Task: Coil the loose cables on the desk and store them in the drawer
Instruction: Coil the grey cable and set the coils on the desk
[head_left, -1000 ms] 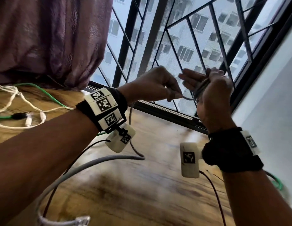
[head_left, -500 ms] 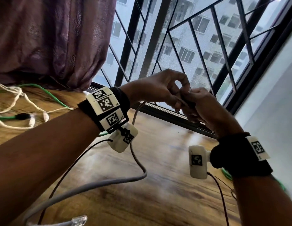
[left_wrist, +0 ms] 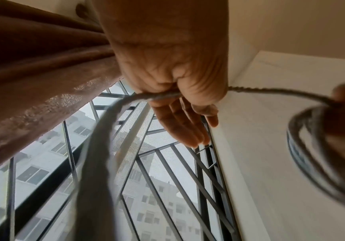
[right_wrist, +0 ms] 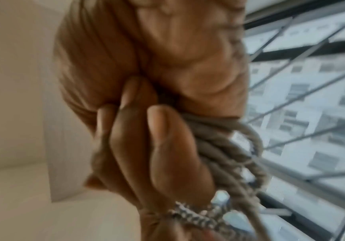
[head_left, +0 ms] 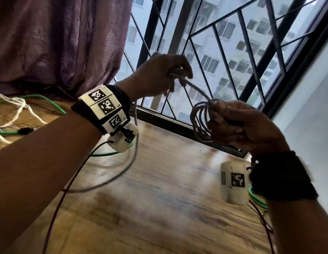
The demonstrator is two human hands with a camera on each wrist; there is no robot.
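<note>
A grey braided cable (head_left: 196, 87) stretches between my two raised hands above the wooden desk (head_left: 168, 208). My right hand (head_left: 220, 116) grips a small coil (head_left: 198, 123) of several loops of it; in the right wrist view the fingers (right_wrist: 157, 130) curl round the coil (right_wrist: 229, 146). Higher and to the left, my left hand (head_left: 178, 76) pinches the cable; the left wrist view shows the cable (left_wrist: 161, 95) passing under the thumb while the other fingers hang straight. The slack (head_left: 130, 162) hangs from the left hand to the desk.
A green cable (head_left: 49, 103), a white cord (head_left: 16, 110) and a black plug (head_left: 25, 130) lie at the desk's far left. More green cable (head_left: 256, 198) lies by the right wall. A barred window (head_left: 223, 52) and a purple curtain (head_left: 58, 43) stand behind the desk.
Half a second ago both hands met at the coil. My left hand has since drawn up and to the left, pulling out a length of cable; the right hand has dropped slightly with the coil.
</note>
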